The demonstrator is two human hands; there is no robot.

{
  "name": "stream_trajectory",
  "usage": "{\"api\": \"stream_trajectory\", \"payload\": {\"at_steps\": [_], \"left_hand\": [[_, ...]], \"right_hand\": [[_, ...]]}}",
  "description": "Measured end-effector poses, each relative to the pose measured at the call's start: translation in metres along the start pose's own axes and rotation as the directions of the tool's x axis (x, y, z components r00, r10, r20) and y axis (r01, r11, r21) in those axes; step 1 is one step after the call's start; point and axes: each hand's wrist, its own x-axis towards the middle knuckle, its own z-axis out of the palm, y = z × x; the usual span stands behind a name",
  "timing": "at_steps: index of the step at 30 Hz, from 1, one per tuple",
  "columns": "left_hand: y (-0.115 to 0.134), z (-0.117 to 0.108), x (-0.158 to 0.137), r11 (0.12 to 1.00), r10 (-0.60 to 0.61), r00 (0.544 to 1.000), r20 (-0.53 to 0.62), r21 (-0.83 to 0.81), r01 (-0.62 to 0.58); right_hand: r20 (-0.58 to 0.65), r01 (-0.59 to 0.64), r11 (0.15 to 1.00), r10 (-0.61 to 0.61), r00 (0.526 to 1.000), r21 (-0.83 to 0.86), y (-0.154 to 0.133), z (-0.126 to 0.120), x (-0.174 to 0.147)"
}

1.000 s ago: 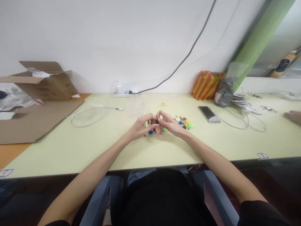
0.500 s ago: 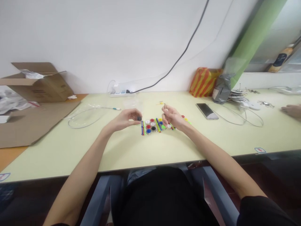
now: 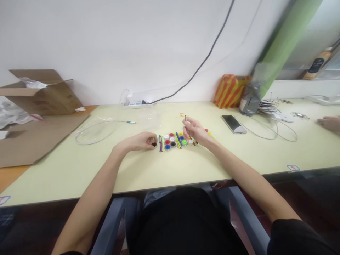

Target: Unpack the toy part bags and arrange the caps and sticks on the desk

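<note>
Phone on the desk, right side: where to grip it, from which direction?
The phone lies flat, screen up, clear of the cable. Probably best to come from above and pinch its two long edges near the middle; the flat face offers no hold.

Counts around the power strip (image 3: 135,104)

I count one power strip at the back of the bench (image 3: 148,170); left of it one open cardboard box (image 3: 45,95); right of it one striped bag (image 3: 230,91) and one phone (image 3: 233,124). In front of the strip I make out about nine small coloured discs (image 3: 170,140), one black disc (image 3: 154,144) under my left hand (image 3: 139,141), and one thin stick (image 3: 185,117) in my right hand (image 3: 195,131). Far right of the strip, one other person's hand (image 3: 329,124).
</note>
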Motion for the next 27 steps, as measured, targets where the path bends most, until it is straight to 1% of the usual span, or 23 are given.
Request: {"api": "stream_trajectory", "payload": {"at_steps": [8,15,17,19,21,23,25,27], "left_hand": [[-0.002,0.003,0.000,0.999,-0.021,0.997,-0.079,0.032,0.024],[0.002,0.001,0.000,1.000,0.022,0.988,-0.151,0.012,-0.020],[0.007,0.001,0.000,0.999,0.042,0.980,-0.196,0.002,-0.042],[0.013,0.003,0.001,0.996,0.085,0.954,-0.289,-0.011,-0.092],[0.020,0.009,0.005,0.987,0.140,0.902,-0.409,-0.013,-0.159],[0.028,0.017,0.009,0.975,0.193,0.846,-0.496,0.004,-0.220],[0.036,0.027,0.014,0.961,0.250,0.820,-0.515,0.030,-0.274],[0.042,0.035,0.018,0.946,0.305,0.817,-0.490,0.056,-0.320]], "right_hand": [[-0.013,-0.015,0.999,0.015,1.000,-0.029,-0.003,0.000,0.000],[-0.009,-0.027,0.998,0.026,1.000,-0.052,-0.002,0.001,-0.001],[-0.030,-0.020,0.998,0.018,0.999,-0.055,-0.002,0.003,-0.001],[-0.064,0.003,0.995,-0.009,0.998,-0.098,-0.001,0.005,-0.001],[-0.090,0.029,0.983,-0.046,0.995,-0.182,-0.001,0.006,0.000],[-0.101,0.030,0.968,-0.057,0.993,-0.251,0.000,0.007,-0.001],[-0.092,0.004,0.968,-0.028,0.995,-0.250,0.002,0.008,-0.001],[-0.092,-0.019,0.978,0.000,0.996,-0.206,0.003,0.009,-0.002]]}}
